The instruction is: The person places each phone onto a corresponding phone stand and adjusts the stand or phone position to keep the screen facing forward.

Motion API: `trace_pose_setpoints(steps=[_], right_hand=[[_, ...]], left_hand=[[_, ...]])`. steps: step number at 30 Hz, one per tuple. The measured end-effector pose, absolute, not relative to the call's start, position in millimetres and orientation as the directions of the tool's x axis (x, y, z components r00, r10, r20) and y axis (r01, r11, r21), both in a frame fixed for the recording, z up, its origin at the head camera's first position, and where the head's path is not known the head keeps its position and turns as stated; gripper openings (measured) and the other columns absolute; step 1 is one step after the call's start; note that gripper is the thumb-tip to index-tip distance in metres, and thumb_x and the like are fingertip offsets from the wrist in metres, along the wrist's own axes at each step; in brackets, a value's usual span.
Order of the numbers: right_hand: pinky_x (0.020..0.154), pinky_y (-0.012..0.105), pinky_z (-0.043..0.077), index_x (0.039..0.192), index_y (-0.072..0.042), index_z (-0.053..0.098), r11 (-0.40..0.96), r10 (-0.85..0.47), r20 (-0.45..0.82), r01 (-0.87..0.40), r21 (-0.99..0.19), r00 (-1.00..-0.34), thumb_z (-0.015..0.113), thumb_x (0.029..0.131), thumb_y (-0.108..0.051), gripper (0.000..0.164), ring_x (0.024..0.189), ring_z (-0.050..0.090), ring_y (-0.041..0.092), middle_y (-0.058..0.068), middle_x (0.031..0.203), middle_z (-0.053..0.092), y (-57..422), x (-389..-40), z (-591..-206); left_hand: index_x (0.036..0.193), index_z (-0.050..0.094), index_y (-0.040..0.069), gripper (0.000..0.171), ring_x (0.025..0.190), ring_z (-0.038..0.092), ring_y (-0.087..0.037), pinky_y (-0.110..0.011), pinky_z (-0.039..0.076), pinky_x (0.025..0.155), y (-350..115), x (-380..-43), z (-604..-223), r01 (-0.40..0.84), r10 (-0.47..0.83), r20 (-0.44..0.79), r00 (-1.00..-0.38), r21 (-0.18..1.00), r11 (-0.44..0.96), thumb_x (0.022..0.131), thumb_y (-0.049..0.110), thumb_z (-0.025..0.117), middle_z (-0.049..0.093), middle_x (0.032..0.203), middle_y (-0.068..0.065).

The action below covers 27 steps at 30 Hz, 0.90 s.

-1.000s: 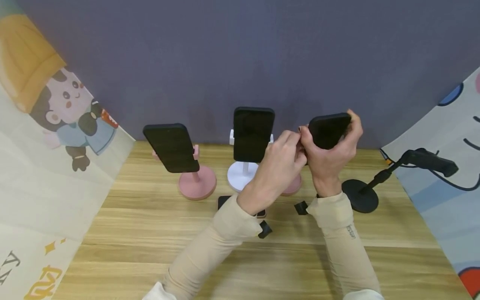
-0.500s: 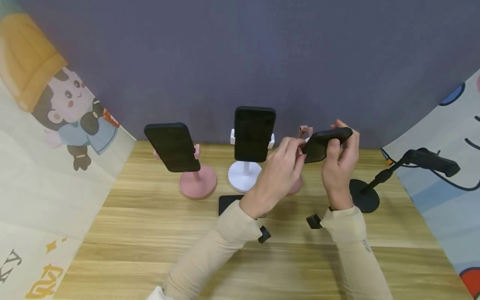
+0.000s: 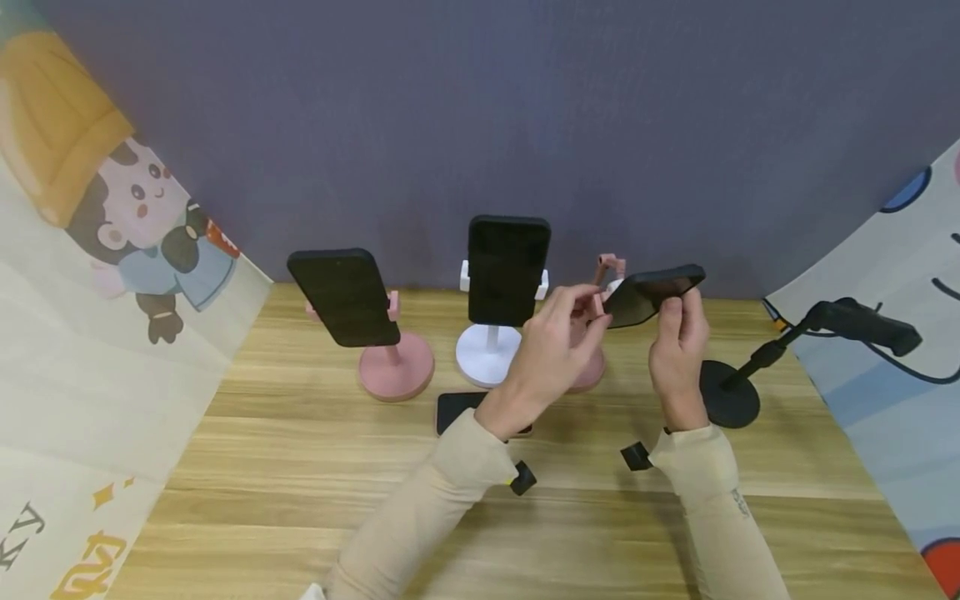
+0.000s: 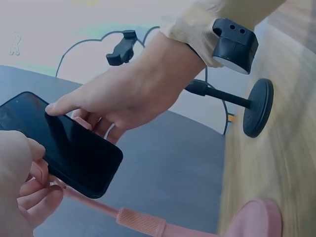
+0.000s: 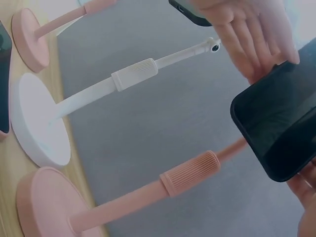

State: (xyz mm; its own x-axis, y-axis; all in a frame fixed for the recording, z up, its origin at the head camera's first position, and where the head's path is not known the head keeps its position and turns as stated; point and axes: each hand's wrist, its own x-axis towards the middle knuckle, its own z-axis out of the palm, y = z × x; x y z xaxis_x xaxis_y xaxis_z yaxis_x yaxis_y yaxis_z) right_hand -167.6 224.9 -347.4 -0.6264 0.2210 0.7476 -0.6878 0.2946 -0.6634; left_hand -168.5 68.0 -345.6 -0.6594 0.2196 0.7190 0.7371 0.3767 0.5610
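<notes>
A black smartphone [image 3: 651,297] is held tilted, close above the right-hand pink phone stand [image 3: 591,372]. My right hand [image 3: 678,358] grips the phone's right end, thumb on the screen and fingers underneath, as the left wrist view also shows. At the opposite edge, the fingers and thumb of my left hand [image 3: 549,354] pinch the stand's small pink clamp [image 3: 597,305] against the phone. Behind the phone, a pink joint piece [image 3: 611,263] of the stand rises. In the right wrist view the phone [image 5: 281,118] hides the top of the stand's pole [image 5: 192,173].
To the left, a white stand [image 3: 487,356] and another pink stand [image 3: 395,367] each bear an upright phone. One more phone [image 3: 454,407] lies on the wooden table [image 3: 300,492], partly under my left forearm. A black stand [image 3: 729,398] with an angled arm is at right.
The phone has tipped from nearly upright to a flatter tilt and come lower. My right hand has shifted down, its thumb now on the screen. The pink joint has come into sight.
</notes>
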Motion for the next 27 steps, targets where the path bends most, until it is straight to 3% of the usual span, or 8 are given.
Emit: trace_pose_setpoints(steps=[3,8,15,18,22,27], right_hand=[[0.089,0.025,0.042,0.117,-0.003,0.06,0.272,0.236,0.734,-0.682,-0.679,-0.636,0.041,0.101,-0.024,0.033,0.102,0.055,0.019,-0.004,0.107,0.061,225.0,-168.5,-349.0],[0.087,0.024,0.042,0.112,-0.008,0.063,0.256,0.271,0.709,-0.662,-0.705,-0.651,0.043,0.101,-0.021,0.026,0.1,0.055,0.017,-0.004,0.104,0.062,222.8,-166.0,-346.9],[0.071,0.022,0.035,0.101,-0.01,0.065,0.233,0.301,0.662,-0.62,-0.749,-0.687,0.047,0.099,-0.017,0.019,0.079,0.047,0.011,-0.01,0.087,0.058,231.4,-172.7,-354.0],[0.057,0.022,0.025,0.082,-0.004,0.059,0.242,0.314,0.649,-0.603,-0.76,-0.693,0.049,0.097,-0.016,0.022,0.06,0.036,0.006,-0.01,0.066,0.045,236.3,-176.3,-358.6],[0.048,0.025,0.014,0.069,0.006,0.037,0.264,0.316,0.665,-0.61,-0.747,-0.677,0.051,0.096,-0.016,0.037,0.047,0.02,0.004,-0.007,0.056,0.024,236.9,-177.8,-358.5],[0.05,0.025,0.016,0.07,0.008,0.04,0.273,0.328,0.667,-0.609,-0.745,-0.669,0.052,0.095,-0.017,0.038,0.049,0.021,0.006,-0.006,0.056,0.026,232.6,-176.7,-351.6]], left_hand=[[0.118,0.055,0.005,0.032,0.099,0.057,-0.005,-0.012,0.048,0.084,67.3,-169.8,-348.5,0.721,0.21,0.696,-0.686,0.611,0.327,0.093,0.024,0.057,0.057,0.101,-0.002],[0.115,0.055,0.006,0.031,0.099,0.058,-0.004,-0.012,0.047,0.085,68.6,-171.5,-354.4,0.692,0.213,0.658,-0.722,0.677,0.252,0.095,0.03,0.053,0.059,0.101,-0.002],[0.119,0.052,0.006,0.035,0.098,0.057,0.0,-0.012,0.048,0.085,69.9,-171.7,-359.2,0.662,0.222,0.625,-0.749,0.715,0.224,0.098,0.033,0.047,0.065,0.11,-0.006],[0.118,0.052,0.006,0.034,0.096,0.058,-0.001,-0.012,0.048,0.084,69.3,-172.1,-358.4,0.645,0.225,0.606,-0.763,0.732,0.22,0.098,0.033,0.047,0.066,0.108,-0.006],[0.118,0.052,0.005,0.034,0.093,0.06,-0.004,-0.013,0.049,0.082,69.1,-172.8,-357.3,0.619,0.21,0.583,-0.785,0.756,0.214,0.098,0.032,0.048,0.065,0.103,-0.007],[0.12,0.05,0.006,0.036,0.092,0.058,-0.005,-0.013,0.049,0.082,70.9,-171.3,-355.1,0.587,0.198,0.554,-0.809,0.779,0.22,0.099,0.035,0.045,0.064,0.103,-0.006]])
